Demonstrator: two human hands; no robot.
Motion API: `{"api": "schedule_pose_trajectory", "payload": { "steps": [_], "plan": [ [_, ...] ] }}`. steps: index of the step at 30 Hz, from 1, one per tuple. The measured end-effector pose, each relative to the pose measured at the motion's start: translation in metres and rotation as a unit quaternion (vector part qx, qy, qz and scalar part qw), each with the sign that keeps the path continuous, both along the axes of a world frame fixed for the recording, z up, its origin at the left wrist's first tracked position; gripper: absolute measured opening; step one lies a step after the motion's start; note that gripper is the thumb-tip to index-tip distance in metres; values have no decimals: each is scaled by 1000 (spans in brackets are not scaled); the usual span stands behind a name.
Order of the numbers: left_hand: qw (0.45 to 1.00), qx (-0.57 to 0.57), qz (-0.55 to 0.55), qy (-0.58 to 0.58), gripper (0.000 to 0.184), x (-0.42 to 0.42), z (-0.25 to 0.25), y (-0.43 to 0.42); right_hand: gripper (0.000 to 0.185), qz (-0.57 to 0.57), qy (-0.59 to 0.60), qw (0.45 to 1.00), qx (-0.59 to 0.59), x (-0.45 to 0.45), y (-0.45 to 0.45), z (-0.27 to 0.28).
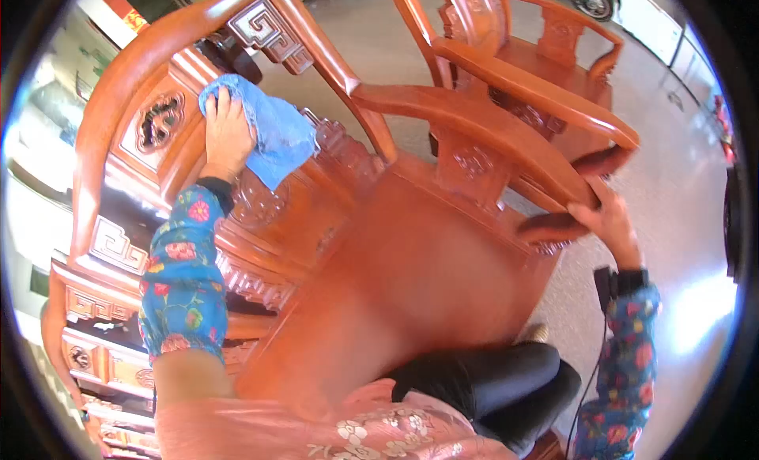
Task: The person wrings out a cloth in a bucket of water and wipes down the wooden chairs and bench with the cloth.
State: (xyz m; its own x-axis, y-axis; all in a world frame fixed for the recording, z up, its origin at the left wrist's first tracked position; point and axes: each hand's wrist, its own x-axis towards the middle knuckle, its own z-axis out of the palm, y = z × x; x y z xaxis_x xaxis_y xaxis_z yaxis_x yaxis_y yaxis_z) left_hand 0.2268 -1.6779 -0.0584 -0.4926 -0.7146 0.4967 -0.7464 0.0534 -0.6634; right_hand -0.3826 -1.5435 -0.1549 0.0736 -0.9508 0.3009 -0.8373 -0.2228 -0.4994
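My left hand [228,137] presses a blue cloth [278,136] against the carved wooden backrest [178,164] of a reddish-brown chair. Its fingers are bent over the cloth's upper left part, and the rest of the cloth hangs loose to the right. At the far side of the seat [411,262], my right hand [610,221] is closed around the front end of the chair's armrest [506,136]. The fingertips there lie on the wood, partly hidden by the hand itself.
A second wooden chair [553,53] stands close behind the armrest. More carved wooden furniture [95,341] lines the lower left. A motorcycle [589,0] is parked at the upper right. My legs [498,381] rest near the seat's front edge, and a dark cable [589,381] hangs from the right wrist.
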Motion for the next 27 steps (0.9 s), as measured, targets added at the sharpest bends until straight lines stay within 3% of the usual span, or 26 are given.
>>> {"api": "schedule_pose_trajectory", "payload": {
  "steps": [2,5,6,8,10,13,15,16,20,21,22,23,25,27],
  "plan": [
    [999,-15,-40,15,41,1,-7,3,53,-38,3,999,-7,10,9,5],
    [996,-36,-68,37,42,-1,-10,17,45,-25,25,977,-209,7,37,-20],
    [997,-17,-60,53,43,0,-13,24,45,-37,28,976,-215,8,59,-15],
    [995,-1,-63,76,44,6,-19,36,45,-91,-66,991,-77,14,113,-12],
    [994,9,-70,85,44,13,-25,46,37,-130,-37,990,41,-13,161,-39],
    [989,18,-111,100,45,24,-33,49,25,-140,-72,982,102,-54,224,-85],
    [992,45,-101,65,47,25,-33,52,23,-146,-223,945,190,-55,250,-88],
    [991,44,-109,64,47,24,-32,51,31,-169,-264,932,181,-55,255,-91],
    [992,57,-103,33,42,28,-31,42,36,-76,-336,939,1,15,221,-73],
    [991,59,-117,33,39,31,-32,37,38,-113,-383,911,100,53,212,-35],
    [986,52,-154,29,35,36,-34,27,43,17,-218,975,23,78,205,-17],
    [986,50,-161,16,35,37,-31,21,48,-36,-228,973,15,86,183,-57],
    [979,149,-128,59,34,41,-25,17,55,39,-312,946,72,134,194,16],
    [976,140,-147,84,31,43,-20,23,61,69,-332,933,120,176,195,54]
  ]
}}
